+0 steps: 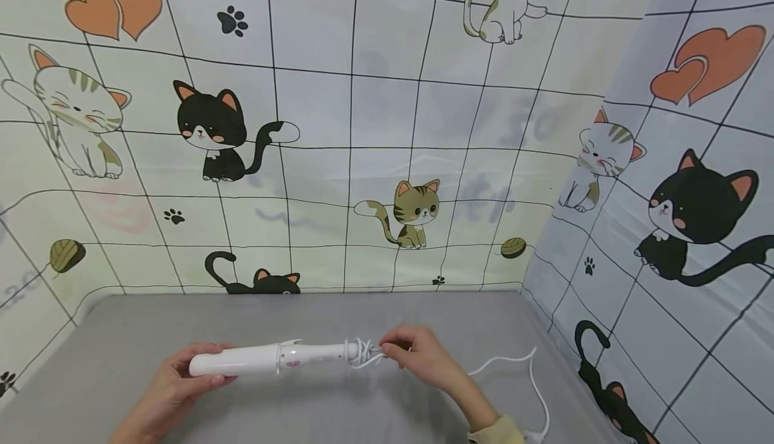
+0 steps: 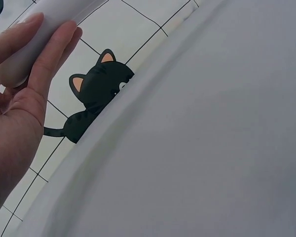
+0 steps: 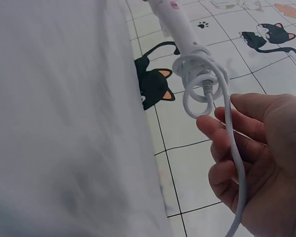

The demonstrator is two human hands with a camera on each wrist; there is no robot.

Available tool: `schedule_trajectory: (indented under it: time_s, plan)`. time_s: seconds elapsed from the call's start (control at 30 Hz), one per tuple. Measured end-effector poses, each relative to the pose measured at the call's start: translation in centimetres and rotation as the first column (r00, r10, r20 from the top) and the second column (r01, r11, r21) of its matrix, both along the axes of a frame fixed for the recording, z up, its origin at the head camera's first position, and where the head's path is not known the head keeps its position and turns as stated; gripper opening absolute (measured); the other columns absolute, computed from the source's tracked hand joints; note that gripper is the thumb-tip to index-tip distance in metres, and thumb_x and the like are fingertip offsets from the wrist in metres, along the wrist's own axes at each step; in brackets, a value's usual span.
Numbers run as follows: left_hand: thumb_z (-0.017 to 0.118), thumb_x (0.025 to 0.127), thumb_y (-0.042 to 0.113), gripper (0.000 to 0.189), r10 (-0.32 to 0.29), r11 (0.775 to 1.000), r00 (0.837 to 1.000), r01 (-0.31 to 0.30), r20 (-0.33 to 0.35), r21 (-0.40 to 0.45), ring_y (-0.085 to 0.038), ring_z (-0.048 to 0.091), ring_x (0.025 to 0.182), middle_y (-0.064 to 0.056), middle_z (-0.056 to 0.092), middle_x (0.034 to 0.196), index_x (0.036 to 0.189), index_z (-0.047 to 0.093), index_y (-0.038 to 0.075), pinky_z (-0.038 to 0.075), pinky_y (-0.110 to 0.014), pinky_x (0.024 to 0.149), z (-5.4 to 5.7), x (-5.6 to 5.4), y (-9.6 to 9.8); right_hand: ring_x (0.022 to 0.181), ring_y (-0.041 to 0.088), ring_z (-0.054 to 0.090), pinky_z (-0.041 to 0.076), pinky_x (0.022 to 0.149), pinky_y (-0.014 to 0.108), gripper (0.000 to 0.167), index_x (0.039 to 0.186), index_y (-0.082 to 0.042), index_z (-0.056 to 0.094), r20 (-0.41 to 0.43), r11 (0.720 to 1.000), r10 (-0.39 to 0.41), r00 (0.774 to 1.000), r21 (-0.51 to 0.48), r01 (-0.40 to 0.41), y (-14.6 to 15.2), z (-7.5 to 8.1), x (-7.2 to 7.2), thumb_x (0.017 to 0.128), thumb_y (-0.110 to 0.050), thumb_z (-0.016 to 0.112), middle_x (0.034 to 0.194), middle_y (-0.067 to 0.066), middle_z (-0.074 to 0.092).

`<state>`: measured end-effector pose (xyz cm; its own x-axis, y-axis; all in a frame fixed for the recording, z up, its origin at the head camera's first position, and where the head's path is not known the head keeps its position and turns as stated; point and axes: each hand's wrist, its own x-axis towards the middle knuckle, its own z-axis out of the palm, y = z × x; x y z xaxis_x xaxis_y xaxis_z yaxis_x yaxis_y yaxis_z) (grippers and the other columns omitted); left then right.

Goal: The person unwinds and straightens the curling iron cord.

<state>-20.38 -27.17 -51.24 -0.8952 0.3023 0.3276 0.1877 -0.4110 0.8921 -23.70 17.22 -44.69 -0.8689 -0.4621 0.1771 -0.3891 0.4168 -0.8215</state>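
Observation:
A white curling iron (image 1: 254,358) is held level above the grey tabletop, its thick barrel end to the left and its slimmer handle, marked with a pink spot, to the right. My left hand (image 1: 172,387) grips the barrel end between thumb and fingers, as the left wrist view also shows. White power cord (image 3: 237,158) is wound in several loops around the handle's end. My right hand (image 1: 426,360) is at those loops, pinching the cord with thumb and fingers. In the right wrist view the cord runs down across the palm, and one fingertip touches a small loop.
The grey tabletop (image 1: 302,410) lies beneath both hands. On the right, a loose stretch of cord (image 1: 538,390) trails down to a white plug (image 1: 533,437) at the front edge. A cat-patterned cloth (image 1: 381,128) stands behind the table and along its sides.

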Motion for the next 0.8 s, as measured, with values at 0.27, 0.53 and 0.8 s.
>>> schedule_trajectory:
  time_s: [0.27, 0.53, 0.8]
  plan:
    - [0.05, 0.088, -0.03, 0.056, -0.012, 0.999, 1.0, 0.013, -0.024, 0.043, -0.017, 0.065, 0.112, -0.006, 0.069, 0.129, 0.125, 0.069, 0.007, 0.059, -0.045, 0.097, -0.3, 0.0, -0.4, 0.071, 0.007, 0.056, 0.048, 0.057, 0.019, 0.01, 0.096, -0.01, 0.077, -0.047, 0.999, -0.044, 0.998, 0.011, 0.044, -0.1, -0.4, 0.1, 0.098, -0.019, 0.072, 0.081, -0.006, 0.068]
    - [0.044, 0.088, -0.033, 0.059, -0.051, 0.992, 0.994, 0.062, -0.094, 0.114, -0.019, 0.065, 0.116, -0.009, 0.067, 0.133, 0.13, 0.066, 0.003, 0.057, -0.045, 0.1, -0.5, 0.0, -0.9, 0.071, 0.006, 0.056, 0.049, 0.058, 0.019, 0.016, 0.096, -0.005, 0.079, -0.04, 0.999, -0.035, 0.999, 0.011, 0.036, 0.7, -0.7, 0.2, 0.096, -0.019, 0.073, 0.084, -0.006, 0.069]
    - [0.042, 0.09, -0.033, 0.06, -0.06, 0.989, 0.997, 0.067, -0.056, 0.132, -0.018, 0.064, 0.117, -0.008, 0.067, 0.134, 0.131, 0.066, 0.004, 0.057, -0.045, 0.1, -0.4, 0.6, -2.2, 0.069, 0.006, 0.053, 0.045, 0.055, 0.019, 0.009, 0.093, -0.008, 0.077, -0.085, 0.984, -0.17, 0.982, 0.034, 0.173, 2.3, -1.2, -0.6, 0.095, -0.016, 0.075, 0.081, -0.005, 0.068]
